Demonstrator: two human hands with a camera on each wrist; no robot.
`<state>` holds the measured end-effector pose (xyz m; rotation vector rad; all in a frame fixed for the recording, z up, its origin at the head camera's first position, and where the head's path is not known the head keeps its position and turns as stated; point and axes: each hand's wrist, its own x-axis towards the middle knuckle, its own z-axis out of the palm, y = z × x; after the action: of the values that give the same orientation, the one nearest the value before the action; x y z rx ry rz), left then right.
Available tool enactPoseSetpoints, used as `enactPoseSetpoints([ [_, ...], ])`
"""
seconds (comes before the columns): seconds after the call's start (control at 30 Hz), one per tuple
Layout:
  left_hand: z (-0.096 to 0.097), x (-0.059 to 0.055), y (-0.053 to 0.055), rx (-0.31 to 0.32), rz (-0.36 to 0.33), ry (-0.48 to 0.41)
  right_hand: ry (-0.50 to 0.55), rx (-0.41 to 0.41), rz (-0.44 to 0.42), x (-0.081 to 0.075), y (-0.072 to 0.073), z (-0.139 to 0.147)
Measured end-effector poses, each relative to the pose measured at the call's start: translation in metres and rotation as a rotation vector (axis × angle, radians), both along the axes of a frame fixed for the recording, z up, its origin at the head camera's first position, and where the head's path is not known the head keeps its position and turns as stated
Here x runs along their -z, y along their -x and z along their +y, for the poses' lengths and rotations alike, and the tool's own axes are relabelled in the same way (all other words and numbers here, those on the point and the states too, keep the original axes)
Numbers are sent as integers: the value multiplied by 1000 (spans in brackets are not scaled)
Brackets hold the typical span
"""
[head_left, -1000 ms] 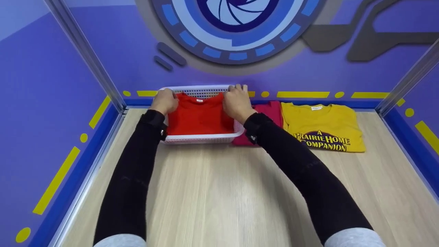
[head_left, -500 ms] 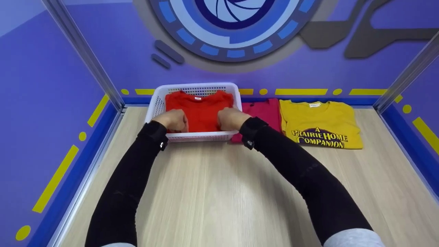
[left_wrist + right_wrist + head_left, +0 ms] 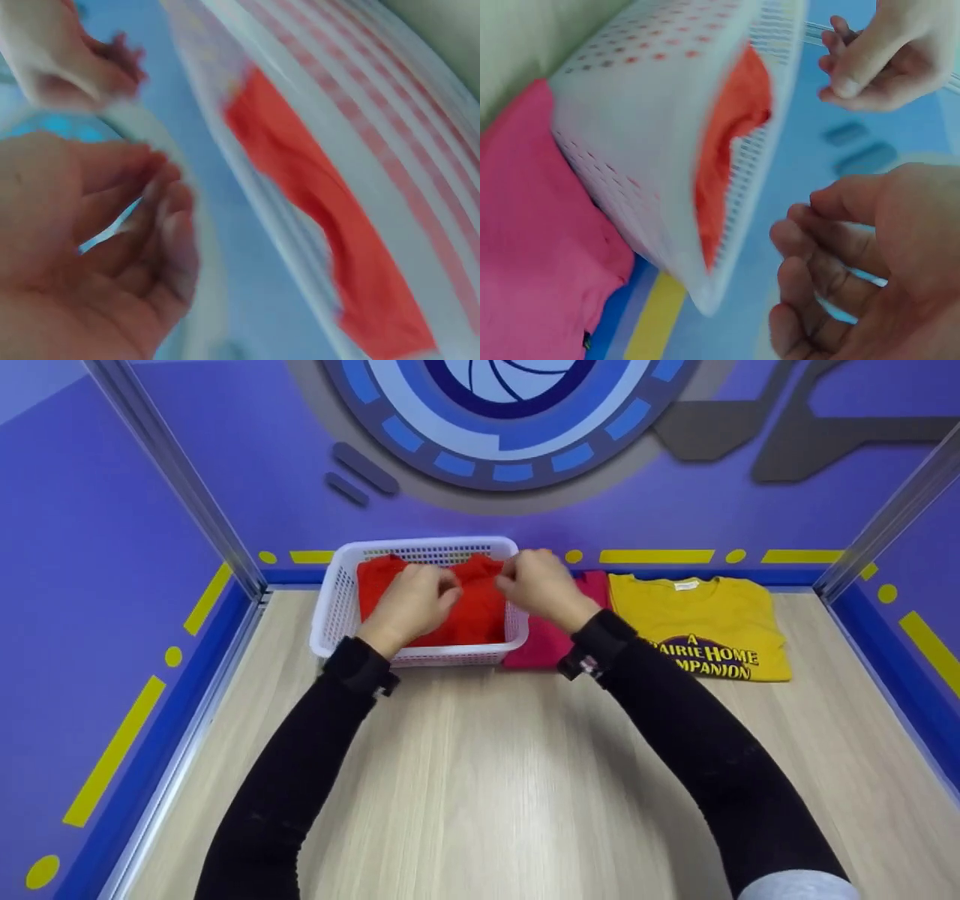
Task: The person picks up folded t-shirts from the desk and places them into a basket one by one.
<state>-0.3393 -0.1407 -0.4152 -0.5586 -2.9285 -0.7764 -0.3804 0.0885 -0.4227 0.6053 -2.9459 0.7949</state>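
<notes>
A white plastic basket with perforated walls stands against the back wall, a folded red T-shirt lying inside it. My left hand is raised over the basket, hiding part of the shirt. Toward the basket's right end hovers my right hand. Both wrist views show loosely bent fingers holding nothing: the left hand is apart from the basket rim, and so is the right hand. Right beside the basket lies a folded pink T-shirt, partly covered by my right hand and wrist.
A folded yellow T-shirt with printed lettering lies right of the pink one. Blue-purple printed panels enclose the wooden table at the back and sides. A metal post marks the left back corner.
Both hands first grip the red shirt's upper sides in the basket, then press lower down on it as fists. Now they are lifted off with looser fingers, the right shifted right.
</notes>
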Motion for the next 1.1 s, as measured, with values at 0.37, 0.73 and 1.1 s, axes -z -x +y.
enactPoseSetpoints([
  [0.37, 114, 11, -60, 203, 177, -104, -48, 135, 51, -1, -6, 84],
  [0.73, 171, 114, -59, 68, 206, 359, -250, 74, -51, 80, -10, 118],
  [1.1, 185, 129, -35, 2, 127, 428, -376, 33, -44, 105, -17, 121],
])
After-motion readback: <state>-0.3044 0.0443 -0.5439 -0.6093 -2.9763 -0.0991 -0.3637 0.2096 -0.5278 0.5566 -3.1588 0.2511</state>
